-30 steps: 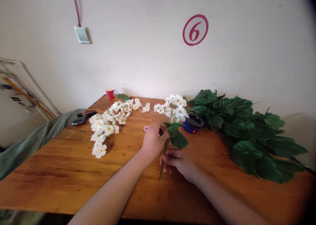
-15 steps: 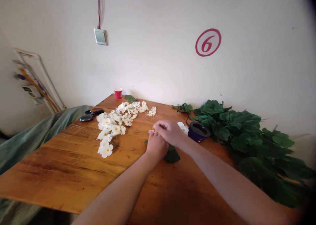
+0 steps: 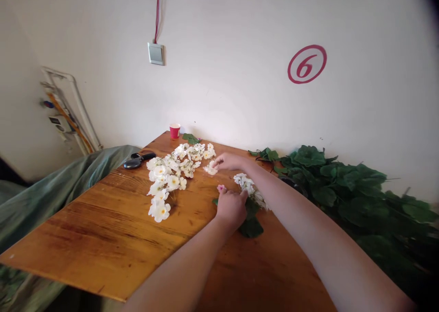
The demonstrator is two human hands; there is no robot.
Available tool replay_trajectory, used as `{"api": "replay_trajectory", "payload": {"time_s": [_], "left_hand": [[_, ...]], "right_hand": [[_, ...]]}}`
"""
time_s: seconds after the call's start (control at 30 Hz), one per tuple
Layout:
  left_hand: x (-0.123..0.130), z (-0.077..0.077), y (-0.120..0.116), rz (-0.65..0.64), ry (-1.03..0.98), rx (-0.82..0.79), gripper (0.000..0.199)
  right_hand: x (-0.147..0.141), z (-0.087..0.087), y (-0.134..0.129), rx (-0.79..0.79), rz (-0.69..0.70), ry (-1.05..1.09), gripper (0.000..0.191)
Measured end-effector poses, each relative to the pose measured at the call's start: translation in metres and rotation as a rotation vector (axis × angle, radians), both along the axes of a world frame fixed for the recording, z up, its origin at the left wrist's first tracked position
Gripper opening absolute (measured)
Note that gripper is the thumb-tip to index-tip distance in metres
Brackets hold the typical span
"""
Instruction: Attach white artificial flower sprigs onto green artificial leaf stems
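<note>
My left hand [image 3: 232,209] is closed low over the table, around what looks like the stem of an artificial flower spray, mostly hidden by the fingers. A small pink piece [image 3: 221,188] shows at its fingertips, and a green leaf [image 3: 252,227] sticks out below. White flowers [image 3: 244,182] lie just beyond that hand, partly behind my right forearm. Farther forward, my right hand [image 3: 229,161] has its fingertips pinched at a small white flower [image 3: 210,168] on the table. Left of both hands, a long cluster of white flowers with yellow centres [image 3: 172,182] is spread out.
The wooden table [image 3: 113,234] meets a white wall. A black glue-gun-like tool [image 3: 133,163] lies at its left edge, a red paper cup [image 3: 174,131] at the back. Green leaves [image 3: 329,179] pile up on the right; a dark round pot [image 3: 293,184] is mostly hidden by my arm.
My right hand has left my left hand and moved forward to the small white flower. The left hand stays closed in much the same place. The view has shifted slightly left.
</note>
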State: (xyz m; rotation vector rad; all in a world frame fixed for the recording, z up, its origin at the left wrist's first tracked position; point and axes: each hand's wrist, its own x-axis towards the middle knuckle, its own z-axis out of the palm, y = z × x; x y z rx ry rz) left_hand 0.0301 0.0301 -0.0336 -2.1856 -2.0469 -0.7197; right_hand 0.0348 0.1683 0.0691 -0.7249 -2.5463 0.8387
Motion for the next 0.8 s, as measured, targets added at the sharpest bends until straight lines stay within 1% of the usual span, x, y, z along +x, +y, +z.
{"api": "replay_trajectory", "payload": {"time_s": [0.07,0.13,0.17,0.2,0.23,0.3,0.37,0.43,0.5,0.57,0.63,0.7,0.8], "left_hand": [[0.000,0.001,-0.002,-0.017,-0.004,0.012,0.022],[0.000,0.002,-0.004,-0.021,-0.010,0.027,0.023],[0.001,0.002,-0.004,-0.019,-0.013,0.034,0.024],[0.001,0.002,-0.004,-0.017,-0.015,0.040,0.025],[0.002,0.002,-0.003,-0.016,-0.017,0.045,0.027],[0.003,0.000,-0.001,-0.025,-0.016,0.052,0.029],[0.004,-0.002,0.002,-0.045,-0.012,0.052,0.030],[0.004,-0.003,0.004,-0.063,-0.006,0.051,0.033],[0.004,-0.003,0.004,-0.058,-0.024,0.065,0.041],[0.004,0.000,0.003,-0.036,-0.099,0.085,0.047],[0.004,0.003,0.001,-0.028,-0.213,0.097,0.043],[0.005,0.005,0.000,-0.060,-0.327,0.091,0.034],[0.004,0.006,0.000,-0.148,-0.518,0.074,0.024]], "right_hand": [[0.020,0.003,-0.011,-0.178,0.042,0.107,0.017],[0.047,0.002,-0.029,-0.490,0.063,0.370,0.028],[0.062,0.000,-0.039,-0.621,0.063,0.476,0.033],[0.076,-0.004,-0.050,-0.710,0.062,0.544,0.038],[0.090,-0.009,-0.061,-0.768,0.053,0.592,0.042],[0.113,-0.019,-0.079,-0.827,0.012,0.679,0.049],[0.130,-0.029,-0.093,-0.848,-0.042,0.780,0.053],[0.141,-0.037,-0.102,-0.859,-0.090,0.862,0.054],[0.148,-0.044,-0.107,-0.868,-0.132,0.899,0.055],[0.151,-0.049,-0.108,-0.890,-0.175,0.906,0.058],[0.152,-0.055,-0.107,-0.920,-0.220,0.925,0.057],[0.151,-0.061,-0.104,-0.944,-0.262,0.951,0.050],[0.149,-0.069,-0.100,-0.958,-0.319,0.960,0.035]]}}
